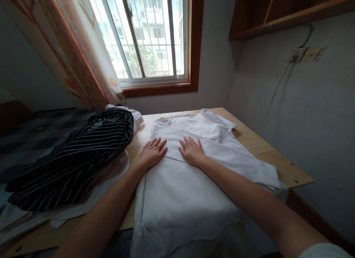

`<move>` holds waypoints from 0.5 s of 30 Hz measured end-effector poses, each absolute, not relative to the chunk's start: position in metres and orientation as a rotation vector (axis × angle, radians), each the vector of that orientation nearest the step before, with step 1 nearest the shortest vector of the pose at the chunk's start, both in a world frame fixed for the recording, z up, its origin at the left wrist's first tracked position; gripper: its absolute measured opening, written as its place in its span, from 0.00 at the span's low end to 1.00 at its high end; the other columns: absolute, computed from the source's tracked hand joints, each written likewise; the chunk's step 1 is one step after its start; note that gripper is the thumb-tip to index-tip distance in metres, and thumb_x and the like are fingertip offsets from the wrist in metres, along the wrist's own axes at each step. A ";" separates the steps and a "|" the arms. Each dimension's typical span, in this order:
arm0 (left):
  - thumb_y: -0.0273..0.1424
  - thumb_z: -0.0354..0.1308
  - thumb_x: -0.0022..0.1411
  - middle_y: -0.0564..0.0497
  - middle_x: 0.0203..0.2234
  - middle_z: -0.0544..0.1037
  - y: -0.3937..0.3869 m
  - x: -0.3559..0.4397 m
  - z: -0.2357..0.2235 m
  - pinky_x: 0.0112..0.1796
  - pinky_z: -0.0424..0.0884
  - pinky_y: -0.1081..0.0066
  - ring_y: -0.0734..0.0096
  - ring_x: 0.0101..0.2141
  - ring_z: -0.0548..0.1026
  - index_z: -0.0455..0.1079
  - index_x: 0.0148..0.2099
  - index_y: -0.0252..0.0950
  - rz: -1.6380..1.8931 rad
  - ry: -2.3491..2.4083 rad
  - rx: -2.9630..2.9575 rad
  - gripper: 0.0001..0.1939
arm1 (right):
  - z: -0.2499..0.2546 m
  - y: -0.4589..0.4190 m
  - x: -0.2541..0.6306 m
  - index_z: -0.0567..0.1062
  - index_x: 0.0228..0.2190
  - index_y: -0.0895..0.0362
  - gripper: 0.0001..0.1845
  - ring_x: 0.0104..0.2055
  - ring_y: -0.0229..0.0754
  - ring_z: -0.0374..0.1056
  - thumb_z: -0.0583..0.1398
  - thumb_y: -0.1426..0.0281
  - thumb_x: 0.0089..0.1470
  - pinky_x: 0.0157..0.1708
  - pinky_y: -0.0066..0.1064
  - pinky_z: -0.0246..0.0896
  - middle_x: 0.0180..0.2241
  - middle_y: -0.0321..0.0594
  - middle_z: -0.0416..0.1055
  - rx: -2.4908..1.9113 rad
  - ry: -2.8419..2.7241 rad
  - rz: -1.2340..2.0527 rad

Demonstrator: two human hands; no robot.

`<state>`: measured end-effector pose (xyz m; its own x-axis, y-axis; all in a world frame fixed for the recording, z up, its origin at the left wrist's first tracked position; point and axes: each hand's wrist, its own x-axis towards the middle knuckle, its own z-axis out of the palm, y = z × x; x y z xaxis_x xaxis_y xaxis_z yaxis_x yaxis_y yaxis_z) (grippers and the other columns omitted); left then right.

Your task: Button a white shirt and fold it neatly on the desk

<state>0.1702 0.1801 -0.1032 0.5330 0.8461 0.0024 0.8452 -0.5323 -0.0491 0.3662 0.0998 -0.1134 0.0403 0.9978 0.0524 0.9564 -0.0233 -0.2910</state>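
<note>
A white shirt (177, 191) lies spread over the wooden board, its lower part hanging over the near edge. One sleeve stretches out to the right, ending in a cuff. My left hand (153, 152) rests flat on the shirt near its left edge, fingers spread. Flat on the middle of the cloth is my right hand (191, 150), its fingers also apart. Neither hand grips the fabric. Some creases run across the shirt beyond and to the right of my hands.
A black striped garment (83, 150) is heaped on the left, with white cloth under it and behind it. The wooden board (257, 143) reaches toward the window wall. A curtain (74, 43) hangs at left; a shelf (291, 23) and a plugged-in cord (277, 87) are on the right wall.
</note>
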 end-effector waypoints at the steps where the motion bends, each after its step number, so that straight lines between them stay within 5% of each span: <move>1: 0.48 0.34 0.70 0.48 0.69 0.50 0.180 0.170 -0.103 0.65 0.43 0.57 0.61 0.68 0.47 0.50 0.71 0.43 0.032 -1.497 -2.712 0.32 | -0.114 0.097 0.372 0.54 0.66 0.53 0.31 0.71 0.49 0.36 0.41 0.55 0.67 0.66 0.54 0.25 0.70 0.42 0.43 -2.080 -2.002 0.239; 15: 0.48 0.35 0.70 0.50 0.69 0.50 0.181 0.170 -0.104 0.65 0.43 0.59 0.63 0.68 0.48 0.50 0.71 0.45 0.009 -1.510 -2.712 0.31 | -0.127 0.065 0.434 0.58 0.65 0.53 0.29 0.70 0.46 0.42 0.43 0.58 0.67 0.67 0.45 0.33 0.69 0.44 0.47 -2.120 -2.043 0.066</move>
